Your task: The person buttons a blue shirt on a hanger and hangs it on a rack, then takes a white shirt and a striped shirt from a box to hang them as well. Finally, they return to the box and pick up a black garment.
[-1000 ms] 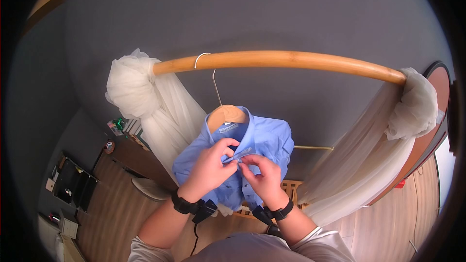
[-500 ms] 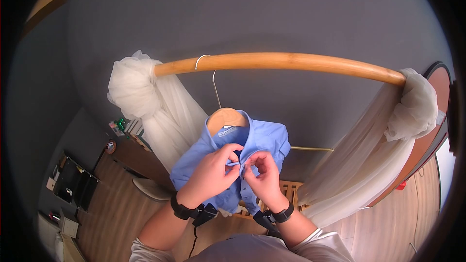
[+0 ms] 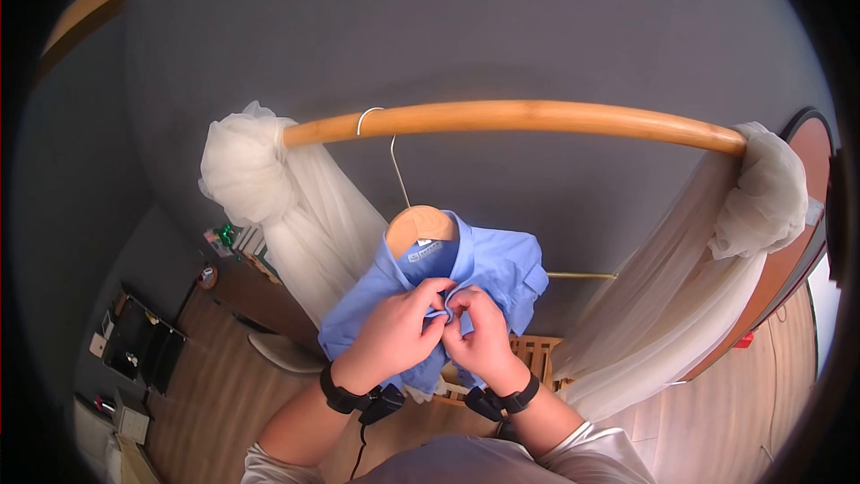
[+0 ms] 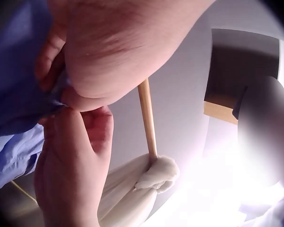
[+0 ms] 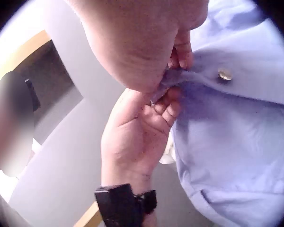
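Observation:
A light blue button-up shirt (image 3: 502, 260) hangs on a wooden hanger (image 3: 419, 222), its collar spread open at the neck. My left hand (image 3: 396, 341) pinches the front edge of the shirt below the collar. My right hand (image 3: 484, 336) pinches the same edge from the other side, thumb and index finger meeting my left fingertips. In the right wrist view, a shiny button (image 5: 225, 74) shows on the cloth beside the fingers. The fingers cover the spot of fabric between them. A dark band with a small device sits on each wrist.
The hanger's metal hook loops over a curved wooden bar (image 3: 528, 115). Sheer white drapes (image 3: 246, 166) are knotted at both bar ends. A slatted wooden piece (image 3: 537, 354) stands low behind the shirt. A round mirror (image 3: 811, 161) is at far right, a dark shelf unit (image 3: 143, 341) at left.
Both hands have drawn closer together at the shirt's front edge. The right fingers have curled in toward the left fingertips, and the gathered cloth between them has folded over.

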Motion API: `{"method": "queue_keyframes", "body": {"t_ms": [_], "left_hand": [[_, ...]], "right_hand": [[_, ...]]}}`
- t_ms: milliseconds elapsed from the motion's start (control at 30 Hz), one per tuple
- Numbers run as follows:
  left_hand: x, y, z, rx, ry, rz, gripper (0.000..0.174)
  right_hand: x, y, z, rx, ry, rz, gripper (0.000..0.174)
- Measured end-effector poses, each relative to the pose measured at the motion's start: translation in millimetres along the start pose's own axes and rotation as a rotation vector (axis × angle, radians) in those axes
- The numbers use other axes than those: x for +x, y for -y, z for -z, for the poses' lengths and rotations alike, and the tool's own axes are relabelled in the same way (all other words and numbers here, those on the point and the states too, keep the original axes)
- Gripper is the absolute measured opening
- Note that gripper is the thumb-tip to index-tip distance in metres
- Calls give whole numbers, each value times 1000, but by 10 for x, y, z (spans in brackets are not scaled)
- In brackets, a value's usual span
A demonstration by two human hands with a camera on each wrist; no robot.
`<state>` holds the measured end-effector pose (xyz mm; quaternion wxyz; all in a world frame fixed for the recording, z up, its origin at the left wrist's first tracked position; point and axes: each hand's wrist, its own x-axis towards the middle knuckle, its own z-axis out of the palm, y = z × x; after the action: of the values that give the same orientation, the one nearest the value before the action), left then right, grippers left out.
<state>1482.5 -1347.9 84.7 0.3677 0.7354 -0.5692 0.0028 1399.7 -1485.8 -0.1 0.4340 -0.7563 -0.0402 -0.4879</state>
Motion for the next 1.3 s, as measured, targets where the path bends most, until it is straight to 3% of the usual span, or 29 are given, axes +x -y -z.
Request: {"method": "queue_keyframes", "body": {"t_ms": [133,233,267,367,400,500,533,567,633,767,833,867,967,1067,1167,1300], "left_hand": [[-2,-52,37,24,31,-20,48],[6,-148,240,346,-174,-136,52],[-36,-96,326,418,-266,-70,57],[64,-1,650,693,-491,-96,63],[37,123,671,628,-413,7,71],[-49,518,516,318,-196,272,69],[-72,587,455,290,-215,259,64],[-84,629,375,261,-231,247,61],[-58,704,295,194,-259,271,53],[-56,795,233,152,-286,342,38],[-78,785,279,194,-284,342,34],[-86,742,324,216,-280,346,33],[-257,863,419,359,-253,317,34],[-500,1031,435,453,-261,346,40],[-726,1043,378,451,-316,452,41],[-876,937,391,446,-361,523,40]], "right_hand": [[43,15,24,-69,15,17,34],[15,-98,44,-124,-22,-26,34],[4,-142,61,-131,-43,-53,33],[0,-130,160,-81,18,-92,34],[24,-109,199,-84,73,-15,29],[92,-183,327,29,30,85,22],[182,-228,361,-37,-102,109,16],[288,-286,402,-84,-210,108,21],[656,-338,471,-183,-231,82,32],[1054,-530,401,-395,52,196,54],[1083,-746,313,-393,237,88,58],[1119,-805,320,-416,338,-78,56],[1231,-708,299,-540,472,-262,57],[1267,-798,266,-480,467,-217,55],[1219,-1075,185,-412,314,59,53],[1208,-1223,-24,-366,323,13,49]]}}
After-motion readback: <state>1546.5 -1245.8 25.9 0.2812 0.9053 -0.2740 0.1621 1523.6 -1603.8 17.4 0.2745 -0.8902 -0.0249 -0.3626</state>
